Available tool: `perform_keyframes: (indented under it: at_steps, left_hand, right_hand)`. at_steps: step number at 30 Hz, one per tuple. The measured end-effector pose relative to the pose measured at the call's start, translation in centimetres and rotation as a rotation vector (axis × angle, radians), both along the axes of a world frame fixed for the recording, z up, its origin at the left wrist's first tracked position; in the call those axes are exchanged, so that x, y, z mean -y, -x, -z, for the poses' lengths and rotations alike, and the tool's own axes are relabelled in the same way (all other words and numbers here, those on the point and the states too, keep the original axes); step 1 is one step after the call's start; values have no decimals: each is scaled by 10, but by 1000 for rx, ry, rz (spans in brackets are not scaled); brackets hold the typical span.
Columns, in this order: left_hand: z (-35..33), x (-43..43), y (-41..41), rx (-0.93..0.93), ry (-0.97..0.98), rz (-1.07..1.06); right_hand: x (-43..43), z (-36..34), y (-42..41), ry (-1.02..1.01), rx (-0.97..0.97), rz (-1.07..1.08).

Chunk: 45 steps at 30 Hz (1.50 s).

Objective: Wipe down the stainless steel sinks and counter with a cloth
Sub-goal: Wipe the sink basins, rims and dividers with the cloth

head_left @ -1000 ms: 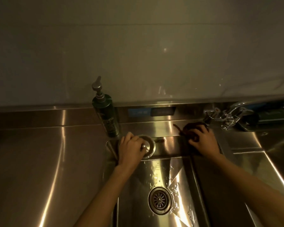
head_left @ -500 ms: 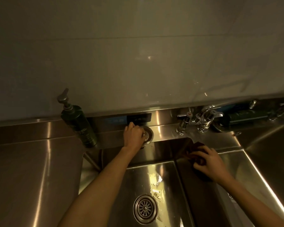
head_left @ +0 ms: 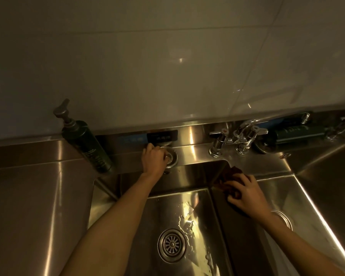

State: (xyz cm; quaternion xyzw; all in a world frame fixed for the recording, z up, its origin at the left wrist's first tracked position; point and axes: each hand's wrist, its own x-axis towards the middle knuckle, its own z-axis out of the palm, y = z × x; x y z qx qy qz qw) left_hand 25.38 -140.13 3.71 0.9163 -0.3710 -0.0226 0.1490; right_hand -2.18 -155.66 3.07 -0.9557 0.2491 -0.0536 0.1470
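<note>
While water pools around the drain (head_left: 172, 245) of the steel sink (head_left: 187, 226), a person's right hand (head_left: 245, 194) presses a dark cloth (head_left: 228, 179) against its far right wall; the left hand (head_left: 153, 159) grips a round plug (head_left: 170, 156) on the far ledge. Residual water could leave streaks behind.

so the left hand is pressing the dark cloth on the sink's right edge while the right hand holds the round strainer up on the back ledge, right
Not quite: the hands are swapped. In the head view the right hand presses the dark cloth on the sink's right edge, and the left hand holds the round strainer up on the back ledge.
</note>
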Motion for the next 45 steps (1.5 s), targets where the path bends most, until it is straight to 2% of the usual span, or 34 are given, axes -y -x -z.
perform_keyframes:
  at_steps: [7, 11, 15, 18, 23, 25, 30, 33, 36, 41, 43, 45]
  left_hand:
    - [-1, -13, 12, 4, 40, -9]
    - [-6, -74, 33, 27, 63, 18]
    - [-11, -174, 59, 21, 73, -29]
    - [-15, -245, 82, -12, -17, -91]
    - [-4, -316, 98, -118, -102, -185]
    - [3, -329, 102, -116, -112, -152]
    - [19, -341, 99, -166, -84, -75]
    - [27, -345, 96, -206, -24, -53]
    - [32, -347, 93, -252, 28, -54]
    - [38, -347, 92, -258, 74, -78]
    - [39, -347, 91, -255, 65, -70]
    - [38, -346, 90, -244, 53, -61]
  right_hand:
    - [1, 4, 0, 46, 5, -25]
    - [1, 4, 1, 53, 7, -57]
    - [-1, 2, 2, 128, -8, -286]
    - [-15, 2, -9, 186, -36, -497]
    - [-84, 11, -52, 56, 16, -610]
    - [-114, 19, -70, -4, 20, -631]
    - [-193, 52, -110, -357, 7, -380]
    - [-235, 62, -141, -645, 120, -139]
    - [-276, 64, -180, -831, 244, 30]
    - [-339, 103, -226, -835, 311, 186]
    - [-345, 135, -234, -771, 243, 269]
    - [-341, 166, -244, -670, 91, 315]
